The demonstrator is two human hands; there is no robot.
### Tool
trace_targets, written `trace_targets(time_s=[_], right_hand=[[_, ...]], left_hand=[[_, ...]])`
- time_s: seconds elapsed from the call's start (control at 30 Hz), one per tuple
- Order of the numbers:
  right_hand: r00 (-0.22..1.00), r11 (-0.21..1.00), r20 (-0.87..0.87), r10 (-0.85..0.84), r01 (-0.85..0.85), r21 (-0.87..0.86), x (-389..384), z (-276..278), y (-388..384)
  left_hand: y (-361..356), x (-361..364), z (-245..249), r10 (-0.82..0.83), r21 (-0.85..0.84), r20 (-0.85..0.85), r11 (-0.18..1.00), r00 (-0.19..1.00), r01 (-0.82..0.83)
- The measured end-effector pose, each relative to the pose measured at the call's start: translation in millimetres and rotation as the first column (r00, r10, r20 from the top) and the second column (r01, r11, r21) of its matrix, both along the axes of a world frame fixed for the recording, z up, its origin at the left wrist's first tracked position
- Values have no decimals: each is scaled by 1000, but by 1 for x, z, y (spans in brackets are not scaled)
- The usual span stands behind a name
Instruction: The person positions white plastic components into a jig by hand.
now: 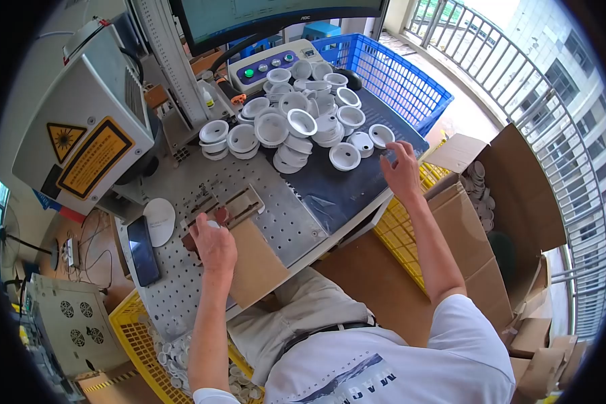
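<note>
My left hand [213, 248] is closed over the brown and metal fixture [244, 204] on the perforated metal plate. A small whitish bit shows at its fingertips, but what the fingers grip is mostly hidden. Under that wrist lies a flat piece of brown cardboard [257, 261]. My right hand [402, 172] hovers at the table's right edge, fingers curved and apart, with nothing in them. Just beyond its fingertips is a white round cup-like part with a hole [382, 137]. Many similar white parts [271, 129] are heaped at the back of the table.
A laser-marked machine head [81, 128] rises at the left, near a phone [143, 250] and white disc [159, 221]. Behind the heap are a button box [274, 64], a monitor [276, 20] and a blue crate [411, 87]. An open carton [475, 232] stands right.
</note>
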State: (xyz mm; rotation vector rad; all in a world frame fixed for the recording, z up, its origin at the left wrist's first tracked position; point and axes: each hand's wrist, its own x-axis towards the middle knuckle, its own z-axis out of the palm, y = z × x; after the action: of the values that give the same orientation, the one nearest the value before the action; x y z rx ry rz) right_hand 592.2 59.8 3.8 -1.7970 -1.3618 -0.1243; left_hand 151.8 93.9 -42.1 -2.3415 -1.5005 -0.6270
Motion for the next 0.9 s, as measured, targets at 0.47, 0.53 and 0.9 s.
trace_targets(time_s=[0.47, 0.53, 0.9], right_hand=[[392, 823, -886, 248, -568, -21, -65, 63, -13], [160, 635, -974, 164, -772, -20, -111, 60, -12], [665, 624, 16, 746, -691, -363, -250, 52, -2]], left_hand=[[-129, -94, 12, 185, -193, 242, 971, 952, -140], [-130, -96, 18, 185, -175, 250, 974, 950, -144], [-129, -96, 13, 223, -124, 313, 973, 923, -193]])
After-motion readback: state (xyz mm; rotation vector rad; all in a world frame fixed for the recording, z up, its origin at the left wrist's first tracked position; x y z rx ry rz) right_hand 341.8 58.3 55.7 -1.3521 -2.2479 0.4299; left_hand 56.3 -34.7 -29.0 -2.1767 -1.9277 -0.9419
